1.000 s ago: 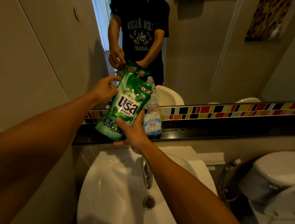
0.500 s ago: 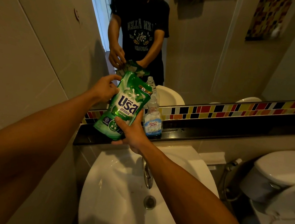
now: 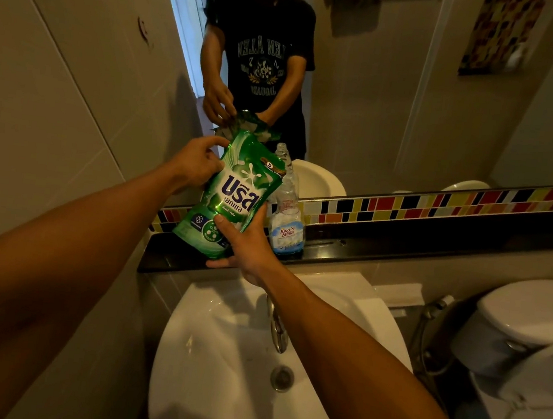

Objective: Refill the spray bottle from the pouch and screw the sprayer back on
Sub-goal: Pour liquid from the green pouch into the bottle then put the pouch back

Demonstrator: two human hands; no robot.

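- Green glossy plastic refill pouch (image 3: 233,194) with white and dark blue lettering is held in the air by both hands, tilted so its top leans away from the person and toward the mirror (image 3: 403,86).
- Left hand (image 3: 197,163) grips the upper left edge of the pouch, thumb on the front near the top corner, fingers curled behind it.
- Right hand (image 3: 247,244) clasps the lower right corner of the pouch, thumb pressed on the front over the printed round icons, fingers underneath.
- Just to the right of the right hand, beyond its knuckles, a clear plastic spray bottle (image 3: 287,215) with a pale blue label stands upright on the dark glossy worktop ledge (image 3: 401,249); its neck is open, with no sprayer on it, and a little pale liquid sits at the bottom.
- Pouch's right edge overlaps the bottle in this view; whether they touch cannot be told.
- Below both hands lies a white ceramic basin (image 3: 215,374) with a chrome tap (image 3: 277,326) and a round metal drain (image 3: 281,377).
- Far to the right of the right hand, a white toilet cistern (image 3: 532,307) stands.
- Behind the ledge runs a strip of multicoloured mosaic tiles (image 3: 440,207).
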